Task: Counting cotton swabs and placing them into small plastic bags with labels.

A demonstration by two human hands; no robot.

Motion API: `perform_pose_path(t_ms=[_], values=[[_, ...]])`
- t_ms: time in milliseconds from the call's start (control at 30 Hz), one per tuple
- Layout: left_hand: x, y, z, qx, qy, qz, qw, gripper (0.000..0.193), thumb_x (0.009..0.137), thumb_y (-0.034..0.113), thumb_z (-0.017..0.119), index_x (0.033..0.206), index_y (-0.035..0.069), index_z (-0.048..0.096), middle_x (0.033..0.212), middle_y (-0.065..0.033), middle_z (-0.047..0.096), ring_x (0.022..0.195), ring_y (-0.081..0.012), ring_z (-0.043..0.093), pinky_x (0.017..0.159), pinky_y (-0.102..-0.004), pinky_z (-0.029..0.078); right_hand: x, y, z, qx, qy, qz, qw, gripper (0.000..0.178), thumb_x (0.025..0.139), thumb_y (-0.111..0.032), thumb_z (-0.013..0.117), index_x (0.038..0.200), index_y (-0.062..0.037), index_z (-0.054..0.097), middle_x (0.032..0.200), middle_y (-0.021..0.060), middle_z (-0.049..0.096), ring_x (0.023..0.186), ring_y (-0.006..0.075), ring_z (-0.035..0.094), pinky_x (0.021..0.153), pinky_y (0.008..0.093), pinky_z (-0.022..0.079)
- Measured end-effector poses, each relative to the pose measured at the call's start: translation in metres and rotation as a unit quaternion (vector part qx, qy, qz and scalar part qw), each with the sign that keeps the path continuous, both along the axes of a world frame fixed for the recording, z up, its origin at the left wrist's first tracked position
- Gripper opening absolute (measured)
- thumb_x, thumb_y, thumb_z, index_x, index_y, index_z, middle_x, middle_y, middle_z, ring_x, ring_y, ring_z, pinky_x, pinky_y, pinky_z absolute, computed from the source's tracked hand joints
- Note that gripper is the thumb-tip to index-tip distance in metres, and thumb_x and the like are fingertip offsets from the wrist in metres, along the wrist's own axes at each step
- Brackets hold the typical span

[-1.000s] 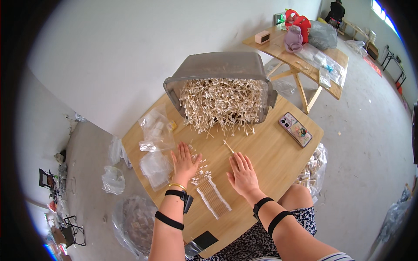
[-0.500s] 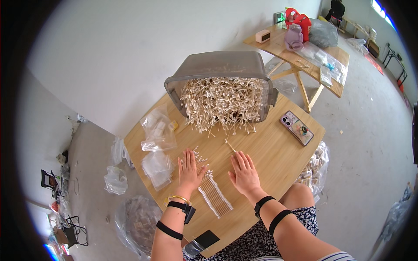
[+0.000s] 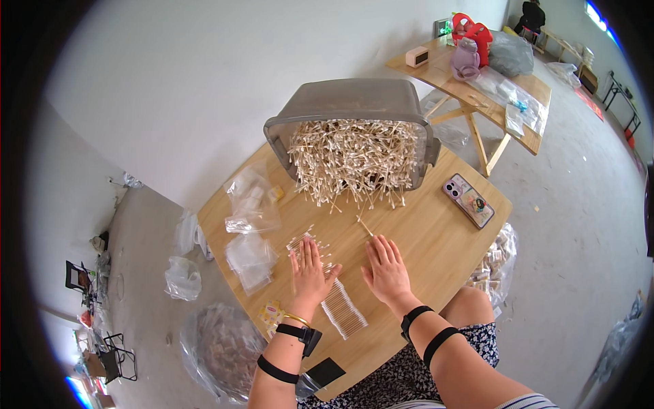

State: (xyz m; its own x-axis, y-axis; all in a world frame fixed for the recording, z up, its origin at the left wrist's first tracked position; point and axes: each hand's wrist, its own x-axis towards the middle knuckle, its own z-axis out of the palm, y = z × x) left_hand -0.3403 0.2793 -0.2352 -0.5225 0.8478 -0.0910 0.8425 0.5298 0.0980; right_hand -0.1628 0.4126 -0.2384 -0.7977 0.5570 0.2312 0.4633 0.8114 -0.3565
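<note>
My left hand [image 3: 311, 276] lies flat with fingers spread over part of a line of cotton swabs [image 3: 345, 310]. Toward me the swabs lie side by side in a neat row; past my fingertips they are looser. My right hand [image 3: 388, 273] rests palm down, fingers stretched, on the wooden table [image 3: 415, 238]. A single cotton swab [image 3: 365, 225] lies just beyond its fingertips, and whether they touch it I cannot tell. At the back a grey plastic bin [image 3: 347, 99] lies on its side, its mouth toward me, full of loose cotton swabs [image 3: 354, 157].
Clear plastic bags [image 3: 250, 262] lie at the table's left, near a yellow printed packet [image 3: 271, 313]. A phone [image 3: 469, 200] is at the right, a black flat object [image 3: 325, 372] at the near edge. Full plastic bags [image 3: 221, 351] stand on the floor. Behind is another table [image 3: 436, 71].
My left hand has slid a little to the right along the swabs, uncovering the yellow packet by my wrist. My right hand has barely moved.
</note>
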Motion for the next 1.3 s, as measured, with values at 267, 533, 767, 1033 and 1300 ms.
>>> perform_pose_path(t_ms=[267,533,767,1033,1300], values=[[0.011,-0.003,-0.002,0.075,-0.078,0.039,0.993,0.099,0.098,0.068,0.034,0.157,-0.006,0.006,0.166,-0.0246,0.006,0.155,-0.0339,0.003,0.124,-0.0515,0.0,0.001,0.002,-0.001,-0.01,0.018,0.003,1.0,0.06,0.096,-0.032,0.055,0.145,0.0007,0.044,0.151,0.0168,0.04,0.146,0.0306,0.031,0.123,0.0444,0.022],[0.013,-0.036,-0.019,0.399,-0.233,0.187,0.867,0.09,0.102,0.063,0.029,0.157,-0.005,0.009,0.165,-0.0245,0.009,0.154,-0.0374,0.007,0.124,-0.0461,0.007,0.001,0.004,0.003,-0.026,0.048,0.013,0.998,0.056,0.095,-0.027,0.056,0.142,0.0008,0.047,0.148,0.0165,0.045,0.143,0.032,0.035,0.121,0.0439,0.026],[0.011,-0.032,-0.025,0.478,-0.281,0.2,0.808,0.084,0.104,0.059,0.031,0.158,-0.004,0.013,0.165,-0.0239,0.014,0.153,-0.0364,0.014,0.124,-0.0431,0.013,-0.042,-0.01,0.015,-0.293,0.203,0.081,0.931,0.038,0.096,-0.013,0.052,0.131,0.0,0.057,0.134,0.0214,0.056,0.126,0.0405,0.05,0.106,0.0441,0.041],[0.0,-0.004,-0.029,0.517,-0.333,0.161,0.772,0.083,0.105,0.054,0.035,0.159,-0.002,0.008,0.166,-0.0222,0.011,0.154,-0.0331,0.011,0.124,-0.0424,0.012,-0.124,-0.037,-0.008,-0.312,0.206,0.173,0.911,0.051,0.1,-0.014,0.045,0.148,0.0011,0.038,0.153,0.0268,0.035,0.14,0.0433,0.038,0.115,0.0424,0.035],[-0.008,0.002,-0.048,0.542,-0.388,0.149,0.73,0.085,0.104,0.056,0.034,0.159,0.0,0.003,0.167,-0.0202,0.003,0.155,-0.0309,0.003,0.124,-0.0413,0.007,-0.142,0.0,-0.018,-0.355,0.249,0.091,0.897,0.047,0.105,-0.021,0.04,0.148,-0.0014,0.04,0.154,0.0217,0.036,0.144,0.0357,0.034,0.119,0.0401,0.027]])
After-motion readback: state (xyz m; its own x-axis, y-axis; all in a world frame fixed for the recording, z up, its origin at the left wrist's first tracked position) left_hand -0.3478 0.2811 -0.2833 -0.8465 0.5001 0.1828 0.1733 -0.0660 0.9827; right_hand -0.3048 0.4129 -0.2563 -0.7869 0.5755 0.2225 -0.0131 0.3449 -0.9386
